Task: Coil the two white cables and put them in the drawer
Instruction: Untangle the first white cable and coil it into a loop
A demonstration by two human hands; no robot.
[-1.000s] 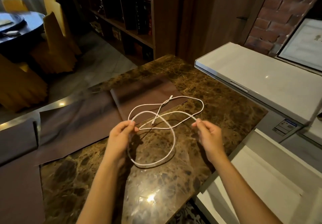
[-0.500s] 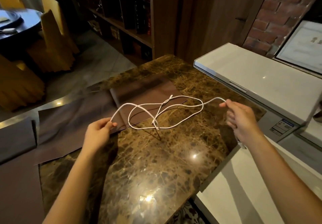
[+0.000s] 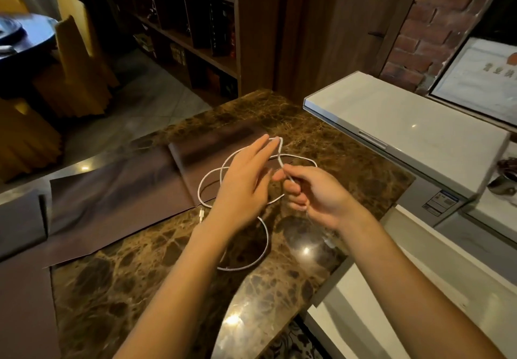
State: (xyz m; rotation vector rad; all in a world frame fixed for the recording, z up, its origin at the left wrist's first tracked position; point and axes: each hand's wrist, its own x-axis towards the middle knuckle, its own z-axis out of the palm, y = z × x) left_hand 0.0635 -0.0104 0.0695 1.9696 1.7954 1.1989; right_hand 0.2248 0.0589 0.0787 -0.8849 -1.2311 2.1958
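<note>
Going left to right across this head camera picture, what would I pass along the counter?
Brown cloth → white cable's plug end → left hand → right hand → white appliance lid.

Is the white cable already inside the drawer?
No, the white cable lies in loops on the marble counter, with the right hand pinching one strand and the left hand looping it.

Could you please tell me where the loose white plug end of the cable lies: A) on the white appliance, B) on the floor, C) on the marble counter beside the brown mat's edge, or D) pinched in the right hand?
C: the plug rests on the marble counter, at the edge of the brown mat.
</note>
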